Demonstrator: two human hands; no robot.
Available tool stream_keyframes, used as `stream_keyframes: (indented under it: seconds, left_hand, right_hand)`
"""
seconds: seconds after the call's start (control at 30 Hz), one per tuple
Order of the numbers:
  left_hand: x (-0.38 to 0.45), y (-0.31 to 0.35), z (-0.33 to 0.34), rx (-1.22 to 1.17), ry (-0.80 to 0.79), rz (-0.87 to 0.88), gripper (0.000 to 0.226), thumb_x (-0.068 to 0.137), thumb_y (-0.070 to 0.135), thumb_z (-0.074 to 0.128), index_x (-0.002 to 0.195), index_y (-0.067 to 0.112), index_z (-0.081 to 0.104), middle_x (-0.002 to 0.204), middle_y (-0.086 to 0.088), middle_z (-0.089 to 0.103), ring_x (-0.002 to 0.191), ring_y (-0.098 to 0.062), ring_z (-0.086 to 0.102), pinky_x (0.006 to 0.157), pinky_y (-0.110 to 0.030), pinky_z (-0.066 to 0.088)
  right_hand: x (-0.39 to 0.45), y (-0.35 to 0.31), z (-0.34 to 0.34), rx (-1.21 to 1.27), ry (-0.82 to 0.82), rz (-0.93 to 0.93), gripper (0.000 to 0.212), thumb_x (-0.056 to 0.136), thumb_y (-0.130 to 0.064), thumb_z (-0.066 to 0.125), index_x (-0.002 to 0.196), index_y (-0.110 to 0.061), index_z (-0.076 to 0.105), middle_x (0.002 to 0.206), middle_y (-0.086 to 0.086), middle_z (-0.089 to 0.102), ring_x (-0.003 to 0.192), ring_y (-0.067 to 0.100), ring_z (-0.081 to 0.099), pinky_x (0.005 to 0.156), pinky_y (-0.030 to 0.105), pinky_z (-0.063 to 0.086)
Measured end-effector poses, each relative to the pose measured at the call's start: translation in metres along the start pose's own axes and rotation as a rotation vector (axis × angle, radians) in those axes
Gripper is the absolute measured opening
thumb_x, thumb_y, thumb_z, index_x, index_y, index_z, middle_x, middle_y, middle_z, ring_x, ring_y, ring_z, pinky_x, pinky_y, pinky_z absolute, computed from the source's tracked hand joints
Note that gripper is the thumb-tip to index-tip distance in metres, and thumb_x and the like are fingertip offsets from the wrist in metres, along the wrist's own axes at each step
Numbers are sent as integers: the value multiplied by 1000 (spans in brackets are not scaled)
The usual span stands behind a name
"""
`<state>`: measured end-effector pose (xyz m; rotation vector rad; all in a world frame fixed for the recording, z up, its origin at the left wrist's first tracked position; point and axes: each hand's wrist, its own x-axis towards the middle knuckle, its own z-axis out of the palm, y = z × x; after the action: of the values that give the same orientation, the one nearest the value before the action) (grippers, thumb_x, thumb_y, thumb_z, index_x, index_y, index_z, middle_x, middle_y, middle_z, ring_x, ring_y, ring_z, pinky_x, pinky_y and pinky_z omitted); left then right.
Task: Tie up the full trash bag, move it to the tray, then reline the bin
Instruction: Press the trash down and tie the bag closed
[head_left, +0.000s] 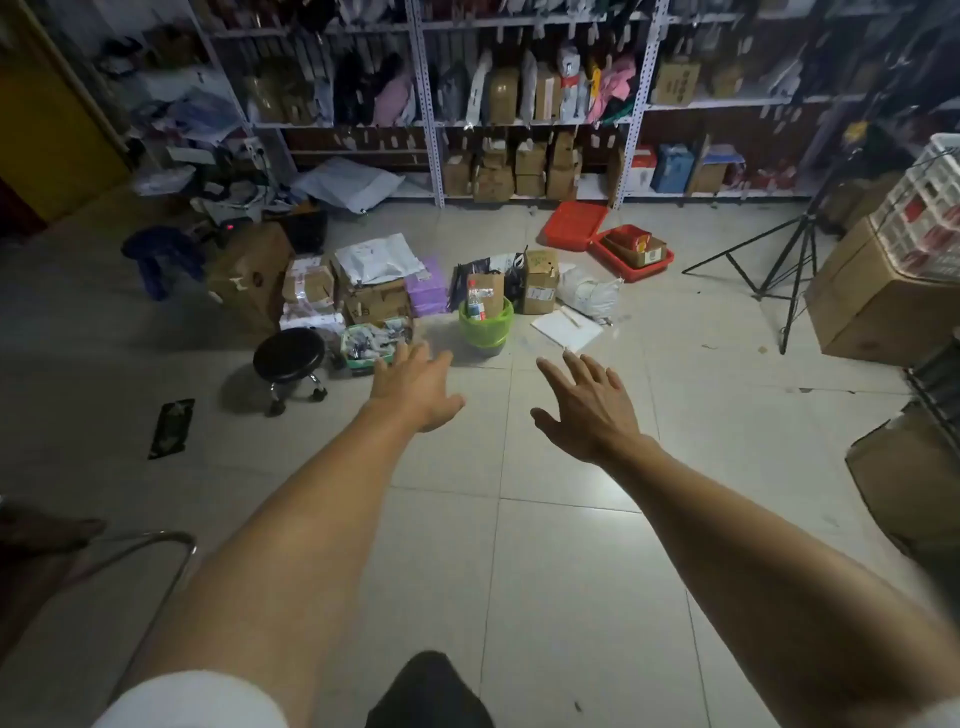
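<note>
Both arms stretched forward over the tiled floor, nothing held. Left hand (415, 387) spread flat, palm down; right hand (584, 408) spread too, fingers splayed. Bin (485, 325) straight ahead on the floor, upright, beyond both hands and well apart from them, lined with a green bag (493, 310) stuffed with a box and a bottle. Slightly nearer the left hand, judging by the fingertips. Red tray (636, 260) farther back, right of the bin. Bag not yet tied.
</note>
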<state>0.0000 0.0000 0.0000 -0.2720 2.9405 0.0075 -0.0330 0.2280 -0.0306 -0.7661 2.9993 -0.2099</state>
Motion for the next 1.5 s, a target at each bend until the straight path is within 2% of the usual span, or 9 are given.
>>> stream_keyframes:
  seconds: [0.2,0.5,0.7,1.07,1.17,1.3,1.5]
  left_hand:
    - [59,-16,18,12,-60,-3,73,86,59,50,147,24,32,156,-10,27,143,-34,21,111,-54,26]
    - [209,-65,19,-41,-133,33,71,86,56,52,146,25,33,156,-11,26,143,-34,22,111,-53,25]
    - [300,-97,12,-13,-178,83,66,85,55,53,141,24,39,145,-12,39,134,-35,34,105,-52,34]
    - [458,-106,11,28,-261,91,68,84,51,52,144,23,36,152,-13,31,138,-37,29,109,-55,31]
    - [505,-99,6,6,-273,64,69,84,52,54,144,23,36,152,-11,31,138,-36,30,108,-53,33]
    - [560,-87,4,-179,-289,-75,71,86,51,55,149,26,32,156,-9,27,142,-33,27,109,-48,33]
    - [628,-83,11,-131,-338,-100,72,84,51,56,147,24,33,154,-11,30,141,-34,28,112,-49,32]
  right_hand:
    - [62,14,31,-14,-76,26,71,91,-59,45,150,-31,19,160,13,22,147,37,20,117,51,24]
    - [201,9,48,-38,-139,76,70,92,-57,44,151,-29,19,159,13,22,146,36,20,115,48,23]
    - [280,10,57,-19,-204,124,71,92,-58,43,151,-29,18,160,13,20,147,36,18,117,49,21]
    - [422,58,81,13,-266,144,72,92,-58,43,152,-30,16,161,12,18,148,34,16,118,50,19]
    - [472,79,83,23,-272,133,72,91,-59,43,152,-31,17,161,12,19,148,34,17,118,49,21]
    - [534,105,86,38,-313,103,72,91,-60,42,152,-30,17,161,12,20,148,34,18,118,49,21]
    - [610,136,98,67,-394,77,73,92,-59,43,152,-29,17,161,12,18,148,34,16,119,49,20]
